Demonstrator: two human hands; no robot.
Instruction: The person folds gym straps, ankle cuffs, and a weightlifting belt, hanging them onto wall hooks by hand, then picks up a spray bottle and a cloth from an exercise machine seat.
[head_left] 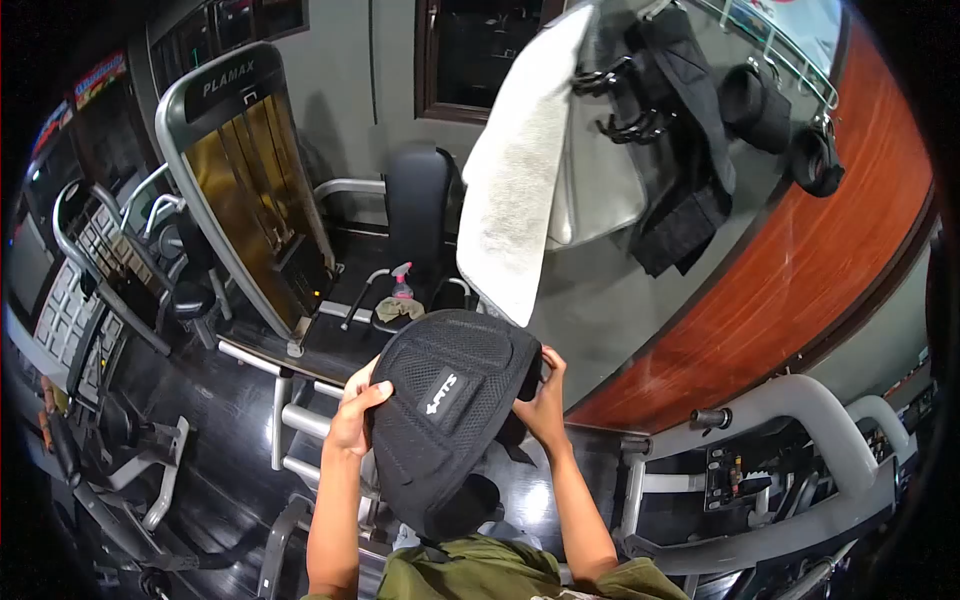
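A black padded lifting belt [425,445] with mesh panels and a white logo patch is held up in front of my body, curved over on itself. My left hand [352,412] is closed on its left edge, the thumb lying on the outer face. On the opposite edge, my right hand [545,398] grips the belt, its fingers partly hidden behind the padding. Just above the belt hangs a white towel [515,170] on the wall rack. Dark straps dangle near my right wrist.
Black straps [685,130] and black cuffs [755,105] hang from a metal rack [800,65]. A weight-stack machine [235,170] stands left, near a seat holding a pink-topped spray bottle [402,280] and a cloth [400,308]. A grey-framed machine [810,420] is at right.
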